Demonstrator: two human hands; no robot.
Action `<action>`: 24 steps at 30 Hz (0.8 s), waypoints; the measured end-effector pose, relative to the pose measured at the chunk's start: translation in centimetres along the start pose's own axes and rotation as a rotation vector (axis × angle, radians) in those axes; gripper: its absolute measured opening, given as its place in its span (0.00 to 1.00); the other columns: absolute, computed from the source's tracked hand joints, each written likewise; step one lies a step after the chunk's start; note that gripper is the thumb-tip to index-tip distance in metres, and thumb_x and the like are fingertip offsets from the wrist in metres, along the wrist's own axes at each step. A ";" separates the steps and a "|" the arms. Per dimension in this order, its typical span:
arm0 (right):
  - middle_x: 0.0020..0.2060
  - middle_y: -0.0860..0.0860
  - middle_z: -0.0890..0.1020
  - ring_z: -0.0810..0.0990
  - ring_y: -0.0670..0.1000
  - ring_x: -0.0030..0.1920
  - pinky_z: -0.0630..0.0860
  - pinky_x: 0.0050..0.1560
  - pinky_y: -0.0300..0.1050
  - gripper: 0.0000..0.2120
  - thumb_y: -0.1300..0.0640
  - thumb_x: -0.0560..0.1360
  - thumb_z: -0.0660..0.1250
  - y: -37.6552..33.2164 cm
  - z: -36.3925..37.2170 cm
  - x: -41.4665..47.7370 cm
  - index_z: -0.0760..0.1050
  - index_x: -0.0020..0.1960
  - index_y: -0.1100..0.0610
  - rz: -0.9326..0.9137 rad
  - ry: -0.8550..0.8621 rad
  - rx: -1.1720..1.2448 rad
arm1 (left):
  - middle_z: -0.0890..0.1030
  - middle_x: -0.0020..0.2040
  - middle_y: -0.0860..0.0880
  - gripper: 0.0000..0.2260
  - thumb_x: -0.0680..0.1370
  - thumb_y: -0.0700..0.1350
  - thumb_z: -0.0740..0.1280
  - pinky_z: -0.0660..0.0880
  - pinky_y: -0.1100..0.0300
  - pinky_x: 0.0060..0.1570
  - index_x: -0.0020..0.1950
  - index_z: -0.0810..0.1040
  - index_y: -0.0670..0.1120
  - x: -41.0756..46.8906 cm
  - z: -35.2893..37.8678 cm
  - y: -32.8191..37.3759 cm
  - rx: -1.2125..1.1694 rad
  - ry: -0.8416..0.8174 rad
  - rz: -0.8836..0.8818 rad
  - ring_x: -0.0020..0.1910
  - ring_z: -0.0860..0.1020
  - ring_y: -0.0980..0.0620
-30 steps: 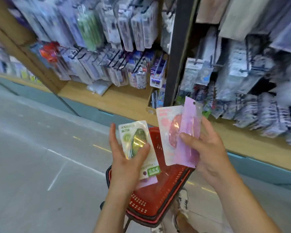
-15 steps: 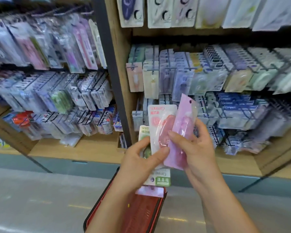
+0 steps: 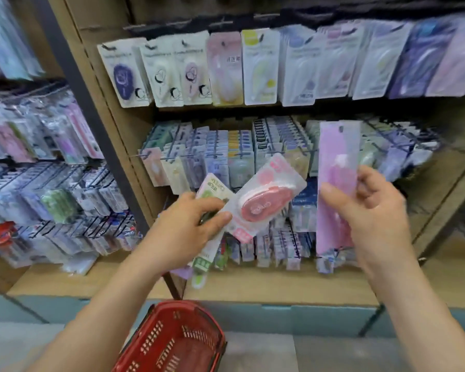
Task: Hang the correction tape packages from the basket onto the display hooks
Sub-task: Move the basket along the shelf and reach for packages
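Above the basket [image 3: 156,342], our left grip [image 3: 183,232] clasps the pink package [image 3: 266,200] and green package [image 3: 212,188], our right grip [image 3: 371,210] the lilac package [image 3: 336,157]. None hangs on the display hooks [image 3: 142,156] yet.

Holds both bare forearms out forward. Pinches fanned packages [image 3: 253,208] in left hand [image 3: 183,232], palm down, thumb across the front. Grips lilac package [image 3: 336,162] upright in right hand [image 3: 371,210], thumb in front, fingers behind, seemingly lightly curled; blurred there.
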State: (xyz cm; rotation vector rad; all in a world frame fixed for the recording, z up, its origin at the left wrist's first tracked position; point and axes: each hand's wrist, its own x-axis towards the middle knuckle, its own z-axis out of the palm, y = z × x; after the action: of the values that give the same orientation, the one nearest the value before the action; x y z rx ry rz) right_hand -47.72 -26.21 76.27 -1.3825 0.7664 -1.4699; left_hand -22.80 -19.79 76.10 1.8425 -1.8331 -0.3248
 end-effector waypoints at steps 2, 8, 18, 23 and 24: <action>0.45 0.41 0.82 0.80 0.38 0.43 0.74 0.45 0.31 0.18 0.46 0.62 0.79 -2.4 -2.8 1.8 0.77 0.49 0.45 -0.169 -0.178 -0.288 | 0.69 0.44 0.52 0.10 0.79 0.62 0.59 0.73 0.52 0.45 0.50 0.76 0.61 1.3 -1.9 3.2 0.276 -0.013 0.009 0.44 0.73 0.48; 0.57 0.39 0.75 0.76 0.42 0.58 0.72 0.55 0.36 0.18 0.41 0.68 0.72 -5.5 -6.1 5.2 0.69 0.53 0.40 -0.471 -0.673 -1.021 | 0.65 0.44 0.54 0.09 0.81 0.59 0.58 0.68 0.56 0.35 0.49 0.74 0.59 3.8 -4.4 12.9 0.607 -0.007 0.221 0.35 0.69 0.56; 0.40 0.42 0.82 0.80 0.42 0.35 0.74 0.34 0.31 0.20 0.64 0.67 0.79 -5.9 -9.6 5.5 0.71 0.47 0.48 -0.222 -0.271 -0.275 | 0.82 0.39 0.54 0.05 0.76 0.49 0.71 0.72 0.65 0.44 0.42 0.82 0.49 7.2 -4.4 17.4 -0.246 0.122 0.209 0.39 0.77 0.60; 0.41 0.48 0.85 0.85 0.45 0.41 0.78 0.39 0.34 0.21 0.67 0.66 0.78 -5.8 -9.4 6.7 0.72 0.49 0.49 -0.156 -0.160 -0.044 | 0.84 0.46 0.52 0.06 0.72 0.53 0.71 0.76 0.60 0.45 0.44 0.84 0.53 8.9 -4.9 17.8 -0.346 0.149 0.179 0.44 0.80 0.55; 0.42 0.49 0.86 0.85 0.46 0.41 0.79 0.39 0.35 0.21 0.67 0.65 0.77 -5.9 -9.2 7.2 0.73 0.50 0.52 -0.135 -0.135 0.045 | 0.84 0.46 0.50 0.06 0.73 0.51 0.71 0.76 0.63 0.45 0.45 0.85 0.51 9.2 -5.0 18.1 -0.387 0.170 0.190 0.44 0.80 0.55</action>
State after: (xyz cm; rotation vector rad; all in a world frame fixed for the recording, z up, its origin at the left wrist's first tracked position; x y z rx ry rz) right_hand -57.37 -32.15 82.85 -1.5064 0.5608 -1.4702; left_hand -35.21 -27.04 91.24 1.3799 -1.6746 -0.4071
